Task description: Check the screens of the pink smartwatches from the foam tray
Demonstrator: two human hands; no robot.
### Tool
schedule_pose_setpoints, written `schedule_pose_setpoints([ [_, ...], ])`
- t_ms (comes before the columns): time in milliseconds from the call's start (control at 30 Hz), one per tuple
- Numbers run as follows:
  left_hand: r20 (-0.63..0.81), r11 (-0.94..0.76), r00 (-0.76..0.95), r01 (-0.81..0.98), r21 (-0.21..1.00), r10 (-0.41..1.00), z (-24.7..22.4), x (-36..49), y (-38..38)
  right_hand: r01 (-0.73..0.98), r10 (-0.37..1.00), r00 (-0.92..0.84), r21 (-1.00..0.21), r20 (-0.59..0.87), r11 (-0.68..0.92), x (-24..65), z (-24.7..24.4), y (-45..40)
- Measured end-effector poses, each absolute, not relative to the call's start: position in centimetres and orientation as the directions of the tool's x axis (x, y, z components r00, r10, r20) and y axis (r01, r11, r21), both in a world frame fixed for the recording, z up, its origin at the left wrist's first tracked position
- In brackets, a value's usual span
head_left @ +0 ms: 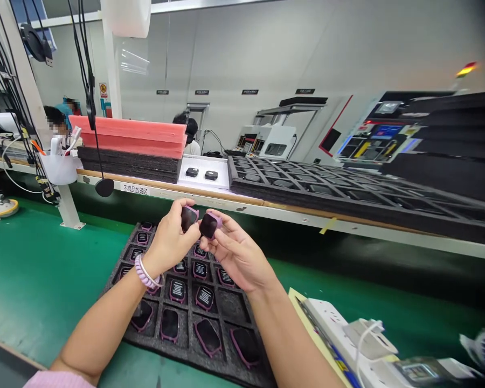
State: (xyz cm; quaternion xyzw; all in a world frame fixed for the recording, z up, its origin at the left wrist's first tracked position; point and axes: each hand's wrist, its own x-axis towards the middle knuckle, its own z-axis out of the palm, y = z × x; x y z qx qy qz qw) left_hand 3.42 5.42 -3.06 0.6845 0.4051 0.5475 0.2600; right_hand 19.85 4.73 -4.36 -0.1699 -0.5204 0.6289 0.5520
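Note:
My left hand (170, 240) pinches a square device with a pink frame and dark glass face (189, 217) between thumb and fingers. My right hand (238, 258) holds a matching pink-framed device (208, 225) by its edges, close to the first, and the two hands nearly touch. Below them lies a black foam tray (186, 350) with square pockets, holding several similar devices such as one with a white-printed label (205, 297). My left forearm hides part of the tray.
A green work mat (44, 280) covers the bench. A white power strip (335, 328) lies at lower right. Beyond a white shelf edge (291, 218) are black foam trays (347, 194), pink foam (127, 137) and a white display stand (202, 173). Two people (54, 121) work at the back.

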Motion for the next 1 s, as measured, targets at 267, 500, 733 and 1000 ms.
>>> schedule_pose_setpoints([
  [267,0.551,-0.527,0.018,0.318,0.788,0.835,-3.22,3.65,5.04,-0.569,0.843,-0.422,-0.821,0.334,0.040,20.13,-5.23,5.17],
  [500,0.592,-0.554,-0.016,0.334,0.762,0.805,-3.30,3.64,4.58,-0.576,0.835,-0.428,-0.817,0.345,0.043,19.61,-5.43,4.87],
  [733,0.591,-0.562,-0.025,0.278,0.779,0.806,-3.55,3.64,4.49,-0.607,0.828,-0.395,-0.789,0.399,0.091,19.70,-5.37,4.64],
  [1000,0.556,-0.543,-0.014,0.194,0.817,0.831,-3.83,3.64,4.74,-0.571,0.848,-0.355,-0.809,0.395,0.138,19.63,-5.49,4.59],
])
